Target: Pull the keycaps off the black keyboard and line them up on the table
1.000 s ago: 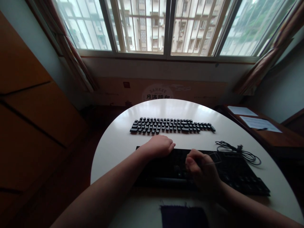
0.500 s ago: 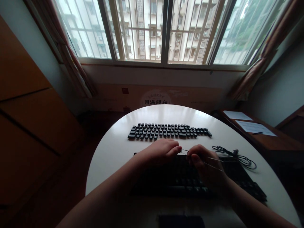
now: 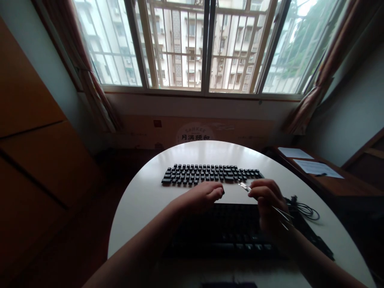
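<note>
My left hand (image 3: 202, 197) rests curled at the far edge of a black keyboard base (image 3: 240, 230) on the round white table (image 3: 144, 200). Its fingers are closed, and whether they hold anything is hidden. My right hand (image 3: 265, 198) is closed round a thin wire keycap puller (image 3: 244, 187); the puller's tip points left toward the left hand, and its wire ends stick out behind the hand. Beyond both hands, several black keycaps (image 3: 210, 174) lie laid out in rows on the table.
The keyboard's black cable (image 3: 304, 207) lies coiled to the right. A low wooden desk with papers (image 3: 315, 167) stands at the right. Wooden cabinets (image 3: 36, 132) stand at the left. A barred window (image 3: 198, 48), curtains and a cardboard box (image 3: 195, 132) are behind the table.
Both hands have lifted off the keyboard and moved toward its far edge. The right hand has raised the wire puller, its tip now over the bare table. The view has tilted upward.
</note>
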A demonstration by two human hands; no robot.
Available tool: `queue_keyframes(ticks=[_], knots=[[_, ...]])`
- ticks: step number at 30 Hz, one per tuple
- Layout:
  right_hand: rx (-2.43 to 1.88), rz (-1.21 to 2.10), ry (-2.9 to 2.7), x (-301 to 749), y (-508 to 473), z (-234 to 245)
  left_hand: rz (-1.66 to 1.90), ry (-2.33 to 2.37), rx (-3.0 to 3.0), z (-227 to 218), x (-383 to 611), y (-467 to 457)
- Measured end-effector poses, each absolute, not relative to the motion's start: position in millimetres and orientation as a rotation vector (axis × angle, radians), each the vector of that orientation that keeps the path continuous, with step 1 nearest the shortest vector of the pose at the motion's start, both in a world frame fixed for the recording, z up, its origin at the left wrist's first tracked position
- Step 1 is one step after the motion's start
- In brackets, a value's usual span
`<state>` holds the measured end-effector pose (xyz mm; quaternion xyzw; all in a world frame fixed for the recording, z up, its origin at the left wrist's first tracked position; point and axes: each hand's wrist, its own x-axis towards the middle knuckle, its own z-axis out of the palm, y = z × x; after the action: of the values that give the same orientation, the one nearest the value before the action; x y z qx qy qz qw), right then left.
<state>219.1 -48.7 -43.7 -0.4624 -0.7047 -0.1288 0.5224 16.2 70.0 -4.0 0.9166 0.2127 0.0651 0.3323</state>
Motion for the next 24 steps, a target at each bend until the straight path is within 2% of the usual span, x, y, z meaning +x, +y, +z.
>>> queue_keyframes(ticks=[3, 9, 24], knots=[[-1.154, -0.339, -1.74, 220, -48, -41, 0.126, 0.482, 2.387, -2, 14, 68], [-1.137, -0.041, -1.98, 214, -39, -54, 0.066, 0.351, 2.326, -3, 8, 68], [-1.185, 0.048, -1.929, 189, -24, -62, 0.005, 0.293, 2.306, -13, -3, 90]])
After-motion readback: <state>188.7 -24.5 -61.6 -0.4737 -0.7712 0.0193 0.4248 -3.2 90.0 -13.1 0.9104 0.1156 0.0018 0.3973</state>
